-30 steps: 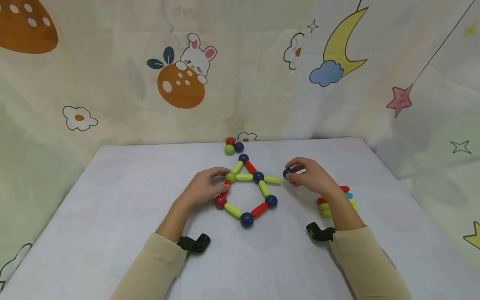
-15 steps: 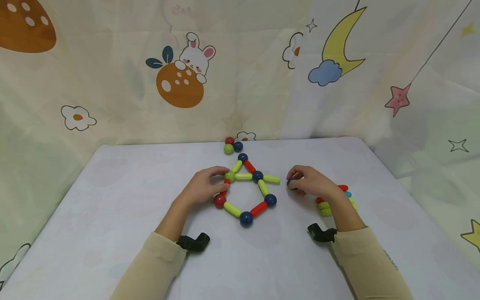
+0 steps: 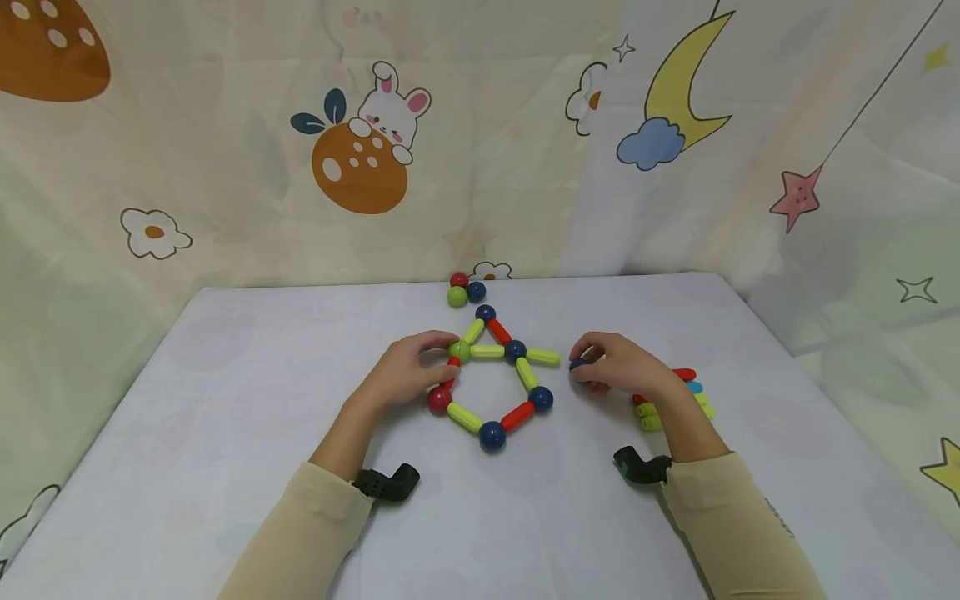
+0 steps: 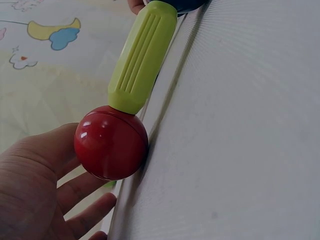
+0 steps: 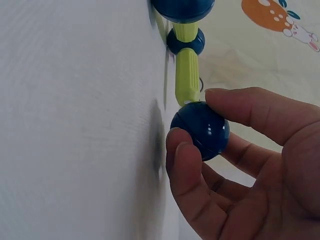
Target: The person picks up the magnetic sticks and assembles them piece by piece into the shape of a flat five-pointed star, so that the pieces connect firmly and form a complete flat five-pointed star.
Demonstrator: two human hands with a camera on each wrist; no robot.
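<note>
A magnetic ball-and-rod frame point(image 3: 489, 352) lies on the table, a triangle joined to a larger ring. My left hand point(image 3: 405, 371) holds its left side, index finger at the green ball point(image 3: 460, 351) and thumb over a red rod point(image 3: 448, 383). In the left wrist view, the red ball point(image 4: 111, 142) hides some of that hand's fingertips. My right hand point(image 3: 618, 362) pinches a loose blue ball point(image 5: 201, 130) between thumb and fingers. A yellow-green rod point(image 3: 543, 357) sticks out from the frame toward this ball; the head view shows a small gap between them.
Red, green and blue balls point(image 3: 476, 291) sit together near the table's back edge. Several red, blue and yellow-green rods point(image 3: 651, 423) lie to the right, partly behind the right wrist. A patterned cloth point(image 3: 510, 183) hangs behind the white table point(image 3: 225, 417).
The right hand has come down toward the near side with the blue ball, then shifted slightly left toward the rod's free end. Left hand and frame look still.
</note>
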